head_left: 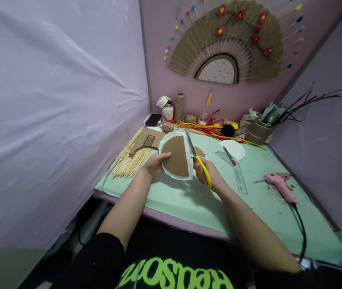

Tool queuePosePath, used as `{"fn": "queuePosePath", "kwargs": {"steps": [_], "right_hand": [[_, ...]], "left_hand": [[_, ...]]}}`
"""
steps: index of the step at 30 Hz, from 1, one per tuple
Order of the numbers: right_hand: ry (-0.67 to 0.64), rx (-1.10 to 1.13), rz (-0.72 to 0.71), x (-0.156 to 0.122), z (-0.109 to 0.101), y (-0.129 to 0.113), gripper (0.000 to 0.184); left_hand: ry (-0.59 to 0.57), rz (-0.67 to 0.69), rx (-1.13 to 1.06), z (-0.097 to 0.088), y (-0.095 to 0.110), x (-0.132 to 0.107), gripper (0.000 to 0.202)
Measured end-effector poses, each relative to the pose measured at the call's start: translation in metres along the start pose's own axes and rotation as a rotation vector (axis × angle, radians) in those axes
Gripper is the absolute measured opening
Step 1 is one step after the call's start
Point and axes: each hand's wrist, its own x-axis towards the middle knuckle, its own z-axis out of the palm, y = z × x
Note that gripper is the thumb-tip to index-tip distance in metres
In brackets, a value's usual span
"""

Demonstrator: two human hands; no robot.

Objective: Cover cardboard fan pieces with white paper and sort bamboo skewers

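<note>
My left hand (155, 163) grips a half-round piece of brown cardboard (175, 157) by its curved left edge, thumb on top. A white margin of paper or fabric shows all around the cardboard. In my right hand (204, 171) is a pair of scissors (203, 170) with yellow handles. Their blades point up and away, along the white margin at the straight right side of the cardboard. Whether the blades touch the margin I cannot tell. Partly hidden behind the scissors lies a smaller brown cardboard piece (200, 151).
Left lie many thin wooden sticks (125, 166) under a cut cardboard piece (146, 138). Right are a white paper piece (233, 149), a pen (229, 155), a clear ruler (239, 178) and a pink glue gun (282, 188) with its cord. Pipe cleaners (207, 130) and a twine ball (167, 127) lie behind.
</note>
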Motion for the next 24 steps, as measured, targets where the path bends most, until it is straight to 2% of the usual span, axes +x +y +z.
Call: {"fn": "queuePosePath", "kwargs": {"steps": [7,13,18,21,24], "right_hand": [[0.031,0.002,0.034,-0.006,-0.003,-0.008,0.050],[0.057,0.103,0.088,-0.001,-0.001,0.001,0.047],[0.103,0.220,0.154,0.006,0.000,0.005,0.052],[0.117,0.026,0.142,0.011,-0.012,0.008,0.052],[0.245,-0.427,0.147,0.018,-0.031,0.017,0.044]], "left_hand": [[-0.001,0.007,0.001,-0.003,0.000,0.002,0.032],[-0.002,-0.002,0.017,-0.002,0.000,0.001,0.033],[0.010,0.039,-0.075,-0.008,0.003,-0.002,0.031],[0.090,0.134,-0.159,-0.010,0.008,-0.002,0.034],[0.144,0.192,-0.201,-0.006,0.011,0.000,0.040]]}}
